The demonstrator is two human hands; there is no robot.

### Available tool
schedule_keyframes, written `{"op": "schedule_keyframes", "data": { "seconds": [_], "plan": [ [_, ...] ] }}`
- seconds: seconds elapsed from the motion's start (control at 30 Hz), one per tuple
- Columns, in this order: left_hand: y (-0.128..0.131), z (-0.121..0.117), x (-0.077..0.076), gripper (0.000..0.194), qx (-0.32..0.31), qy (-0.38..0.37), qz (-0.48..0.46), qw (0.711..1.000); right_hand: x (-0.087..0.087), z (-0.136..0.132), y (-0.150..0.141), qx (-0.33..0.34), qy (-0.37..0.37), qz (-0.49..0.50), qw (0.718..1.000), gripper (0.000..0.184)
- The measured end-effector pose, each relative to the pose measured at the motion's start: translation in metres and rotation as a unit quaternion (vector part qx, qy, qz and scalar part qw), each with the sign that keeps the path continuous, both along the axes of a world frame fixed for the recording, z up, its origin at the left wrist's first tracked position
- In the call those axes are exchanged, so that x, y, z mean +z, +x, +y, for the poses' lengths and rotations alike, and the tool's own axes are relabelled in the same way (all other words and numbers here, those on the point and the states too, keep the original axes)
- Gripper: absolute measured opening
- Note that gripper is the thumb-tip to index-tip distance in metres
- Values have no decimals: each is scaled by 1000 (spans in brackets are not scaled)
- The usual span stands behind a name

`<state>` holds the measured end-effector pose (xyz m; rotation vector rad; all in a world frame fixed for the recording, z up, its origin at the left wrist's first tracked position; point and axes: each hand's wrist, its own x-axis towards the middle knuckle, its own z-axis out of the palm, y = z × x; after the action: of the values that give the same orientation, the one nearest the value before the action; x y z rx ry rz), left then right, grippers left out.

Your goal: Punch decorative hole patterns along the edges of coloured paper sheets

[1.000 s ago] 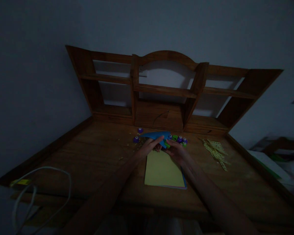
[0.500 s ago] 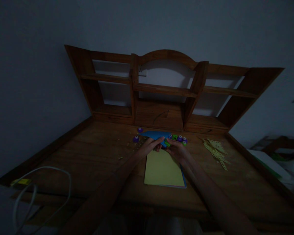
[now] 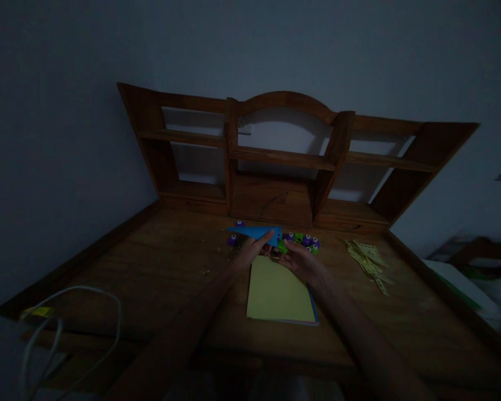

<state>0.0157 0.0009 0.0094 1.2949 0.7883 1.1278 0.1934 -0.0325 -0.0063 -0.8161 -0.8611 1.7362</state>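
My left hand [image 3: 250,253] pinches a folded piece of blue paper [image 3: 256,233] whose narrow end points left. A few dark spots, likely punched holes, show near its right edge. Close beside that edge, my right hand [image 3: 301,260] grips a small green craft punch [image 3: 281,246], partly hidden by the fingers. Just beyond the right hand stands a cluster of purple and green craft punches [image 3: 307,240]. Two more purple punches [image 3: 232,240] sit left of the blue paper. Under both hands lies a stack of paper with a yellow sheet [image 3: 279,292] on top.
Cut yellow paper with rows of holes [image 3: 369,259] lies on the right of the wooden desk [image 3: 162,262]. Small paper bits [image 3: 206,272] are scattered left of my hands. A wooden shelf unit [image 3: 281,157] rises behind. A white cable [image 3: 119,312] loops at the front left.
The blue paper has shifted left with my left hand, away from the green punch, and dark spots near its right edge now show. The gap between my hands has widened.
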Motion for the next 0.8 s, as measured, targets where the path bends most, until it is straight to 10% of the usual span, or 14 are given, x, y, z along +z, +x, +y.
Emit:
{"op": "schedule_keyframes", "data": {
  "seconds": [0.8],
  "plan": [
    [2,-3,-2,46,-17,-11,25,999,-2,0,1,-10,13,-2,1000,27]
  ]
}}
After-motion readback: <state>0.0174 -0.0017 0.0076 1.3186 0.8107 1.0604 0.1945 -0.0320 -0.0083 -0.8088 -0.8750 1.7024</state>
